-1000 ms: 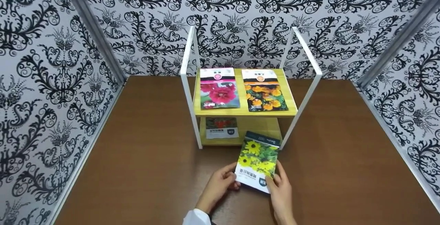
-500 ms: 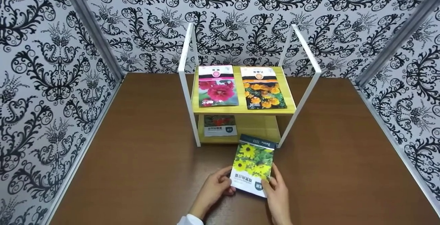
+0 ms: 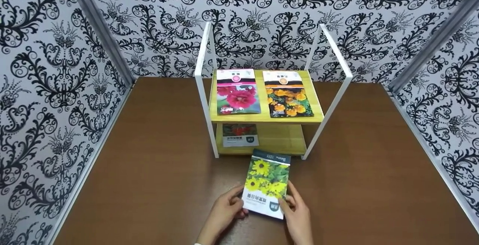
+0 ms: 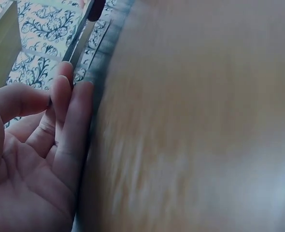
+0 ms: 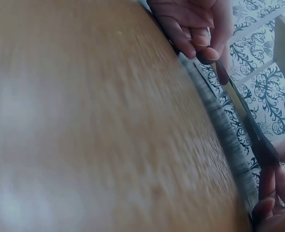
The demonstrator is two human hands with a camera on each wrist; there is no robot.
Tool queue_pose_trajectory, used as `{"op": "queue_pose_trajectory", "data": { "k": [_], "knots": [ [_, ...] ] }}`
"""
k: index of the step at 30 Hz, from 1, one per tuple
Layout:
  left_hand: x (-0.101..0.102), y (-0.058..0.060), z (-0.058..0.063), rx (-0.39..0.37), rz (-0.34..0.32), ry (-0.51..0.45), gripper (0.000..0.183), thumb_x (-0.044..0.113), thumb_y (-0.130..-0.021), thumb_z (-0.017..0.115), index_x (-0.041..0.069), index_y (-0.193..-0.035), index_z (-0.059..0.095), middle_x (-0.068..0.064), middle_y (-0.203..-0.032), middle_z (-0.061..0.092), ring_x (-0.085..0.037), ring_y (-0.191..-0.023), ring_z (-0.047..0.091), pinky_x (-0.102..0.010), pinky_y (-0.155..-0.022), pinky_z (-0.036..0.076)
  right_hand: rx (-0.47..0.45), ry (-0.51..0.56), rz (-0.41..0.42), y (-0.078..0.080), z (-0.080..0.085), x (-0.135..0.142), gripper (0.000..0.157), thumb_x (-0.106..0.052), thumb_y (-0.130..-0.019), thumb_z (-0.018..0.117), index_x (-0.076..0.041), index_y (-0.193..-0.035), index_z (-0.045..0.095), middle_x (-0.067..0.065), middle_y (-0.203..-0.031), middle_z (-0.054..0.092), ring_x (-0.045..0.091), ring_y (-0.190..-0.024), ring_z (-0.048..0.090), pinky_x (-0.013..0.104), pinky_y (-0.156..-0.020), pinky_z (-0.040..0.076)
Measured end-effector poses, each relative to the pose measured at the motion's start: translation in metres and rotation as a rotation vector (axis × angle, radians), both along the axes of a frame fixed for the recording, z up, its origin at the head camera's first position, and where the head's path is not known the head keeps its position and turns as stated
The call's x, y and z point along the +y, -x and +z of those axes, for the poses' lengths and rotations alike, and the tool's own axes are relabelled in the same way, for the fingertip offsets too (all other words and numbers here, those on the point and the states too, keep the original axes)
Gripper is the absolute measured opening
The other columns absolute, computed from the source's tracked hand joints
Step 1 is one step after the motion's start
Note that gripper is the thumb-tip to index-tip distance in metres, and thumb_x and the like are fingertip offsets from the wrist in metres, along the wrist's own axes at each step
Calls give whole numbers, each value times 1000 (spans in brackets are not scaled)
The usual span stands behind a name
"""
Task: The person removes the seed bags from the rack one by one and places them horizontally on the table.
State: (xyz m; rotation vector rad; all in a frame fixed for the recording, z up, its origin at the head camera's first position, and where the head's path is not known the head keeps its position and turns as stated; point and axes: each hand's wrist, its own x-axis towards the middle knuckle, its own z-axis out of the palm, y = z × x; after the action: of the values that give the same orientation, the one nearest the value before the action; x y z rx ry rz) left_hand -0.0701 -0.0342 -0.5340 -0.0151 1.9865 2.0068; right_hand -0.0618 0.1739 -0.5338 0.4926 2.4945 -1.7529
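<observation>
We hold the yellow packet in both hands, in front of the rack, its picture side up and its dark end pointing at the lower shelf. Our left hand pinches its left edge near the bottom; our right hand grips the lower right corner, thumb on the face. The wrist views show the packet edge-on and apparently clear of the table. Whether its far end overhangs the shelf, we cannot tell.

To handle it well, we should pinch lightly and evenly, since a thin packet like this probably buckles if our hands squeeze inward. It sits slightly askew to the rack's front, so a small turn, made with both hands together, would square it. Any move forward calls for a low, flat path under the upper shelf, away from the red packet lying at the lower shelf's left.
</observation>
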Motion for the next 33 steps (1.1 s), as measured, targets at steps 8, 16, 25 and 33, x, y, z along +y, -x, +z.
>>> {"op": "queue_pose_trajectory", "data": {
  "k": [8, 16, 25, 33],
  "knots": [
    [-19, -4, 1, 17, 22, 41, 50, -2, -82, 49, 4, -132, 43, -12, -71, 61, -18, -56, 58, -33, -54, 52, 32, -7, 95, 4, 0, -13, 61, -24, -83, 62, -22, -138, 34, 1, -72, 55, 15, -66, 45, 27, -63, 35],
    [-26, -9, 16, 36, 34, 51, 47, -5, -82, 47, -3, -129, 43, -16, -71, 59, -20, -54, 57, -36, -54, 51, 30, -25, 146, 8, 0, -19, 62, -20, -84, 62, -23, -139, 33, -1, -77, 60, 16, -68, 46, 29, -65, 35],
    [-48, -13, 4, 16, 55, 170, 52, 0, -82, 48, -1, -133, 38, -8, -69, 57, -14, -49, 54, -30, -49, 49, 52, -34, 255, 13, -2, -38, 65, -21, -84, 62, -22, -140, 31, -6, -83, 65, 15, -77, 51, 32, -71, 39],
    [-66, -21, 3, -36, 118, 263, 50, 2, -83, 49, -4, -131, 39, -7, -73, 53, -13, -49, 53, -30, -47, 48, 78, -23, 353, 11, -6, -60, 70, -21, -81, 64, -19, -141, 29, -6, -72, 61, 13, -60, 48, 25, -57, 42]
  ]
}}
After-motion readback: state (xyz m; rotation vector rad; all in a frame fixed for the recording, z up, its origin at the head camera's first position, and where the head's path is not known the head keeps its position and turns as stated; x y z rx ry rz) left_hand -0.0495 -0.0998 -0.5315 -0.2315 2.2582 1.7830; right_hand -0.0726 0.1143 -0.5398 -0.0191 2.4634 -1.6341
